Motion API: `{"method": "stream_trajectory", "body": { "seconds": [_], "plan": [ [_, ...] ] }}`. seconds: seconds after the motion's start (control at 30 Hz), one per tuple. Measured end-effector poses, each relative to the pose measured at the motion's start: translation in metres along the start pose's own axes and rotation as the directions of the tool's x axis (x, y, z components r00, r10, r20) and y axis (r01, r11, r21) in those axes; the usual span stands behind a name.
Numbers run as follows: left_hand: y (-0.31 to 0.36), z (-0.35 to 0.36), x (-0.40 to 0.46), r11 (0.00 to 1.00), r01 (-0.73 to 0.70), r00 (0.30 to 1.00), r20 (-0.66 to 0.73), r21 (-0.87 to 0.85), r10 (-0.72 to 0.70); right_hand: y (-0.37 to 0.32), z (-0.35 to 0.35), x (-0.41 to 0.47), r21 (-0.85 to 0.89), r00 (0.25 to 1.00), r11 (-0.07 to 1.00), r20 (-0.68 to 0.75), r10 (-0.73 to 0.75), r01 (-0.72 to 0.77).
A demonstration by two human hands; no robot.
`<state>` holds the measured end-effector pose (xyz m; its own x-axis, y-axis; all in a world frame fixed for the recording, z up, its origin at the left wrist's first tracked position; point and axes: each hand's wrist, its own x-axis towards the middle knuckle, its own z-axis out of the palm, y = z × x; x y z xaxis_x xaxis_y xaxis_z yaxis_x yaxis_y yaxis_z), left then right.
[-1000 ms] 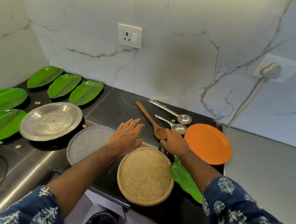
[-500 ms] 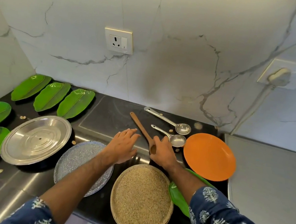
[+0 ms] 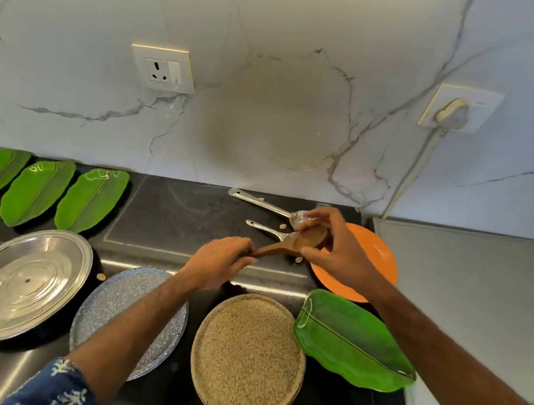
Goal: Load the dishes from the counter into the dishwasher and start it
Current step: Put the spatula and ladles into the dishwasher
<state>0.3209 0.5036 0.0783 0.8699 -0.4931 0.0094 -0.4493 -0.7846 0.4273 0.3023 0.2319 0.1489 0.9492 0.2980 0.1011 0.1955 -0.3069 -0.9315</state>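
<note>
Head view is showing both hands meeting over the dark counter (image 3: 159,217) at mid-frame, sharing one wooden spoon (image 3: 290,244). Its long axis is running from lower left to upper right, the handle end going into the left hand (image 3: 220,263), whose fingers are curling round it, and the bowl end sitting under the right hand (image 3: 335,247), which is pinching the bowl between thumb and fingertips. So each hand is grasping the spoon, and it is being held just above the counter, beside the orange plate (image 3: 379,253). Two metal spoons are lying close behind it, the long one (image 3: 262,203) toward the wall and the short one (image 3: 266,230) almost touching the wooden bowl; their handles are pointing to the upper left, and the right hand is nearer to both. Below the hands, a woven plate (image 3: 249,359) is sitting at lower centre, with a speckled plate (image 3: 126,299) to its left, a steel lid (image 3: 18,283) further left and a leaf plate (image 3: 352,343) to its right. The dishwasher is not appearing in frame, so I am judging loading as hardly begun, with all other dishes waiting on the counter.
</note>
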Motion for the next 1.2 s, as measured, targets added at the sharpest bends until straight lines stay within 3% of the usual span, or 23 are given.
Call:
{"method": "stream_trajectory", "body": {
  "seconds": [0.07,0.13,0.17,0.33,0.43,0.53,0.63,0.7,0.8,0.93,1.03,1.2],
  "plan": [
    [0.015,-0.001,0.001,0.993,-0.045,0.999,-0.01,-0.106,0.044,0.01,-0.006,-0.005,0.387,0.981,0.922,-0.169,0.101,-0.028],
    [0.033,0.001,0.002,0.972,-0.083,0.993,-0.105,-0.218,0.062,0.02,-0.002,-0.008,0.757,0.934,0.654,-0.226,0.276,-0.01],
    [0.043,0.004,0.004,0.954,-0.097,0.988,-0.147,-0.284,0.056,0.022,0.005,-0.011,0.832,0.923,0.554,-0.206,0.326,-0.011],
    [0.071,0.009,0.018,0.913,-0.164,0.986,-0.021,-0.373,0.168,0.022,0.039,-0.028,0.913,0.89,0.404,-0.129,0.437,-0.066],
    [0.042,0.012,0.041,0.938,-0.075,0.996,0.027,-0.338,0.089,0.026,0.028,-0.044,0.896,0.817,0.427,-0.153,0.555,-0.123],
    [0.003,0.023,0.073,0.999,0.0,0.995,0.099,0.04,-0.004,0.041,0.017,-0.071,0.852,0.77,0.437,-0.065,0.634,-0.288],
    [-0.016,0.037,0.096,0.953,-0.011,0.987,0.155,0.302,-0.038,0.051,0.017,-0.1,0.809,0.74,0.433,0.003,0.673,-0.397],
    [-0.02,0.048,0.106,0.922,-0.03,0.981,0.19,0.386,-0.047,0.057,0.019,-0.116,0.795,0.72,0.441,-0.009,0.694,-0.416],
    [-0.024,0.06,0.119,0.874,-0.032,0.99,0.139,0.484,-0.041,0.06,0.021,-0.135,0.791,0.705,0.453,-0.04,0.708,-0.41],
    [-0.026,0.056,0.131,0.867,-0.035,0.993,0.117,0.497,-0.027,0.059,0.022,-0.156,0.781,0.689,0.469,-0.069,0.722,-0.413],
    [-0.027,0.041,0.119,0.933,-0.003,0.988,0.143,0.359,-0.052,0.056,0.019,-0.174,0.792,0.689,0.462,-0.073,0.721,-0.399],
    [-0.007,0.026,0.051,0.981,0.03,1.0,0.0,0.192,-0.031,0.051,0.012,-0.221,0.819,0.684,0.456,-0.11,0.721,-0.349]
  ]
}}
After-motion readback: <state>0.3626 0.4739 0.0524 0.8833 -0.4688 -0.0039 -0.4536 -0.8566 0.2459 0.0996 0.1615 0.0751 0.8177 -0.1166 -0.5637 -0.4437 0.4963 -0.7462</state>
